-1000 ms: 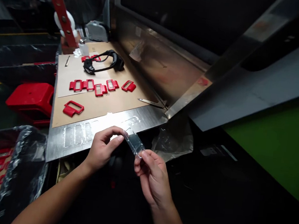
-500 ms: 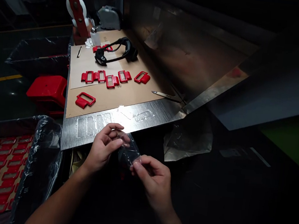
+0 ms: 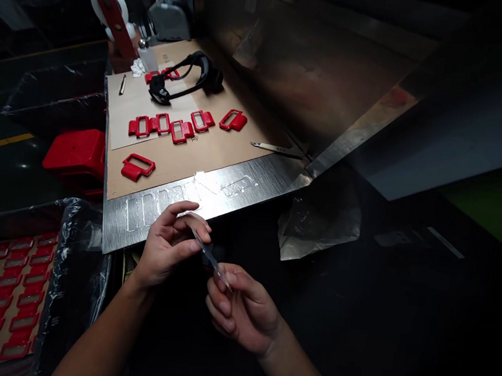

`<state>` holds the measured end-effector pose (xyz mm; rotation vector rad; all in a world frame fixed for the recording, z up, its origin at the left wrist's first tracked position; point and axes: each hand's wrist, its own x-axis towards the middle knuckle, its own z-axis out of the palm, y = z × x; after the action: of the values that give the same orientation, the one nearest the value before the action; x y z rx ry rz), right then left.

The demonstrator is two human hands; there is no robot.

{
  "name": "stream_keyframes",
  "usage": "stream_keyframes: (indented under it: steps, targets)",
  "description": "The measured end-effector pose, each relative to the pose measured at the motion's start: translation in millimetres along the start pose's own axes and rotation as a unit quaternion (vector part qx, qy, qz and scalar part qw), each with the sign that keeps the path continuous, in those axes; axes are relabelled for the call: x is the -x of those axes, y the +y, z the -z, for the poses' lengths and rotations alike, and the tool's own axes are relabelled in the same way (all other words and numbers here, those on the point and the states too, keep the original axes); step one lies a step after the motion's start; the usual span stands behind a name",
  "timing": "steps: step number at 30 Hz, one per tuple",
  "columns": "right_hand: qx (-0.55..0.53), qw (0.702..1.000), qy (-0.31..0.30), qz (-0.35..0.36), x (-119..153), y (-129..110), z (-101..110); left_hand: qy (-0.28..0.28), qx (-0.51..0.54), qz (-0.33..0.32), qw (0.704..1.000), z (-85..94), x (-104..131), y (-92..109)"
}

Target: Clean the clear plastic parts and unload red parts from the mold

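A thin, clear plastic piece (image 3: 212, 259) is seen nearly edge-on between my two hands, in front of the metal table edge. My left hand (image 3: 171, 242) pinches its upper left end between thumb and fingers. At the lower right end, my right hand (image 3: 242, 307) grips it with thumb and forefinger, the other fingers curled. On the bench's metal strip (image 3: 173, 204) lie several clear, rounded rectangular pieces. Behind them, several red frames (image 3: 180, 131) rest on the brown board (image 3: 218, 157), and one red frame (image 3: 138, 167) lies nearer the front left.
A black headset (image 3: 186, 79), a craft knife (image 3: 276, 149) and a small bottle (image 3: 147, 56) are on the bench. At the lower left, a plastic-lined bin (image 3: 61, 288) holds rows of red frames. A clear bag (image 3: 318, 231) hangs below the bench's right corner.
The clear piece has turned from showing its face to nearly edge-on. My right hand has rotated, showing more of its curled fingers. The camera view has shifted slightly.
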<state>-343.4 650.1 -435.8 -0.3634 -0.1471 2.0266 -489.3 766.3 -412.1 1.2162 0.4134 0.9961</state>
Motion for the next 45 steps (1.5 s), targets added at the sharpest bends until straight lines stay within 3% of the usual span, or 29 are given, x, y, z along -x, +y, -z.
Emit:
stream_keyframes:
  steps: [5,7,13,24,27,29,30,32,33,35,37,39,42,45]
  targets:
    - [0.122,0.978,0.124,0.111,2,-7,-7,0.083,-0.033,0.055,0.994,2.1,1,-2]
    - [0.15,0.967,0.154,0.139,4,-9,-7,0.078,-0.056,0.058,0.994,0.5,3,-2]
    - [0.152,0.966,0.157,0.14,9,-10,-6,0.045,-0.106,0.082,0.99,-7.5,6,3]
    - [0.156,0.967,0.149,0.135,11,-6,-6,0.002,-0.102,0.079,0.992,-9.1,9,3]
    - [0.162,0.963,0.156,0.147,12,-9,-8,0.036,-0.148,0.042,0.987,-9.7,12,1]
    - [0.168,0.96,0.165,0.153,13,-11,-9,0.064,-0.274,-0.06,0.958,-9.3,14,1]
    - [0.174,0.958,0.17,0.153,13,-12,-9,0.055,-0.355,-0.123,0.925,-8.8,15,2]
    - [0.191,0.953,0.176,0.153,13,-12,-7,-0.008,-0.479,-0.212,0.852,-7.9,17,5]
    - [0.203,0.95,0.175,0.161,14,-11,-5,-0.04,-0.502,-0.224,0.834,-8.0,18,6]
    - [0.236,0.93,0.18,0.219,13,-9,-1,-0.052,-0.474,-0.184,0.859,-10.0,20,8]
    - [0.295,0.882,0.21,0.301,13,-7,3,0.001,-0.385,-0.083,0.919,-14.5,20,8]
    - [0.369,0.835,0.242,0.329,11,-6,5,0.066,-0.264,0.037,0.961,-20.0,19,5]
    - [0.432,0.838,0.223,0.247,9,-8,2,0.116,-0.119,0.144,0.975,-26.6,17,-2]
    - [0.429,0.855,0.208,0.205,8,-9,-1,0.13,-0.081,0.164,0.975,-29.3,16,-6]
